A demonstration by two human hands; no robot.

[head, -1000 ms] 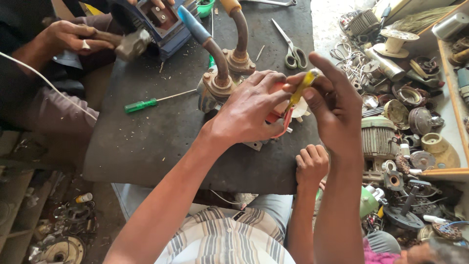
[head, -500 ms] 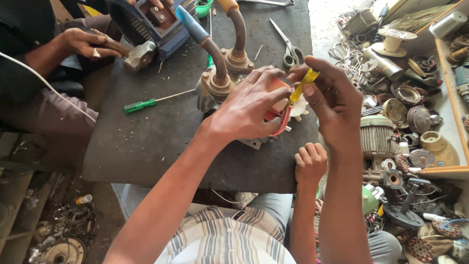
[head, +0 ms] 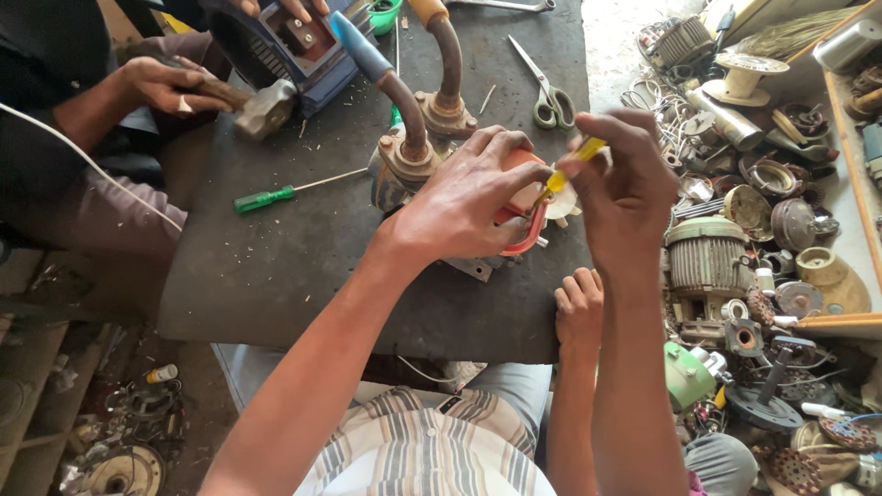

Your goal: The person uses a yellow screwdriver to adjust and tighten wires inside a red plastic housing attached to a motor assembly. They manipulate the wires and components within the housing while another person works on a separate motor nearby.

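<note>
My left hand point(head: 469, 197) lies over a small grey pump point(head: 404, 161) with two curved rusty pipes, fingers spread across its red-orange end cover point(head: 525, 241). My right hand point(head: 625, 184) pinches a yellow-handled screwdriver point(head: 571, 163), its tip angled down into the pump's end by my left fingertips. Both hands are over the right part of the dark table point(head: 276, 276). The place where the tip meets the pump is hidden by my fingers.
A green screwdriver point(head: 266, 197) and scissors point(head: 549, 96) lie on the table. At the top left another person's hand point(head: 170, 83) holds a hammer point(head: 262, 108) by a blue motor point(head: 294, 37). A small hand point(head: 579, 308) grips the table's near edge. Motor parts point(head: 707, 262) crowd the floor at the right.
The other person's hand has brought the hammer a little to the right, towards the blue motor. My right hand with the screwdriver has shifted slightly; my left hand stays on the pump.
</note>
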